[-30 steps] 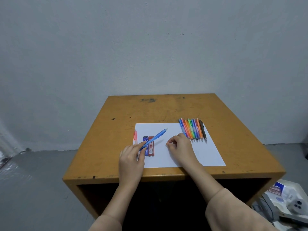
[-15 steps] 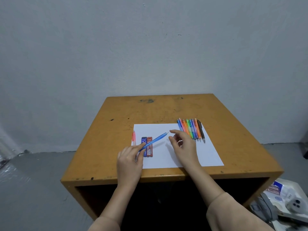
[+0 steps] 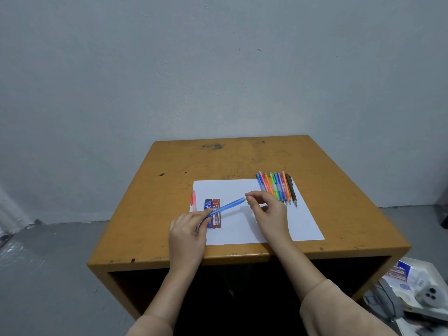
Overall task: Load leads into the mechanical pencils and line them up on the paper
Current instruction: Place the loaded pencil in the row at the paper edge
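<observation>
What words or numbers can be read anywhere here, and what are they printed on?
"2B": on the red lead case; the brand word above it is blurred.
"5", large, perhaps part of "0.5": on the blue lead case; its top line is too small to read.
Print on the boxes in the tray on the floor: too blurred.
Nothing legible on the blue mechanical pencil.

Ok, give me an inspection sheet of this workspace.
Surface: scuffed wooden table; paper lies on it.
Job's things: blue pencil held above the paper; pencil row at its far right corner; pink pencil at its left edge; lead cases beside that.
Clutter: tray of odds on the floor, right.
Hands: left hand grips the blue pencil's near end; right hand pinches its far end.
Cables: nothing seen.
Surroundings: grey wall, grey floor.
</observation>
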`<action>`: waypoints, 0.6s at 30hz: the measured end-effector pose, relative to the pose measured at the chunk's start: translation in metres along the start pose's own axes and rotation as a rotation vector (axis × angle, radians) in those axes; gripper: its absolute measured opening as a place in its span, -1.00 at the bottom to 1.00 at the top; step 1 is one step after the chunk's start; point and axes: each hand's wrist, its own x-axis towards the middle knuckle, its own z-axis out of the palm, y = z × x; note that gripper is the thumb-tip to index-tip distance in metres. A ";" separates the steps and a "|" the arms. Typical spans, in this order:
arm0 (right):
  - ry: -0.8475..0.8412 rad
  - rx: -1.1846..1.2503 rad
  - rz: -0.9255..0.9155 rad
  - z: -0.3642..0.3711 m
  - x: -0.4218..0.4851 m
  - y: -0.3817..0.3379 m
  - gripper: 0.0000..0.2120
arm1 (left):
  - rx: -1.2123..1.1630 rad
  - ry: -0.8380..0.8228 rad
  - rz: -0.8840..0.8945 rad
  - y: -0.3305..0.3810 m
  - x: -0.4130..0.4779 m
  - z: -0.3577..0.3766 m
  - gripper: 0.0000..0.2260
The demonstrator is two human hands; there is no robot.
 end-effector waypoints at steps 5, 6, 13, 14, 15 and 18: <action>-0.014 -0.016 0.042 0.000 0.002 0.000 -0.92 | 0.031 0.008 0.017 -0.002 -0.001 0.000 -0.82; -0.010 -0.017 0.048 0.001 0.003 0.000 -0.92 | 0.045 0.013 0.032 -0.002 -0.001 0.000 -0.82; 0.073 -0.005 0.109 -0.001 0.002 -0.002 -0.90 | 0.059 0.056 0.018 -0.002 -0.001 0.001 -0.83; 0.094 0.011 0.144 -0.002 0.003 -0.002 -0.90 | 0.042 0.062 -0.011 -0.002 -0.001 0.001 -0.83; 0.100 0.018 0.169 -0.002 0.004 -0.003 -0.91 | 0.035 0.066 -0.027 -0.002 -0.001 0.001 -0.83; 0.009 -0.077 0.199 -0.001 0.007 0.000 -0.91 | 0.037 0.063 -0.022 -0.002 -0.001 0.002 -0.82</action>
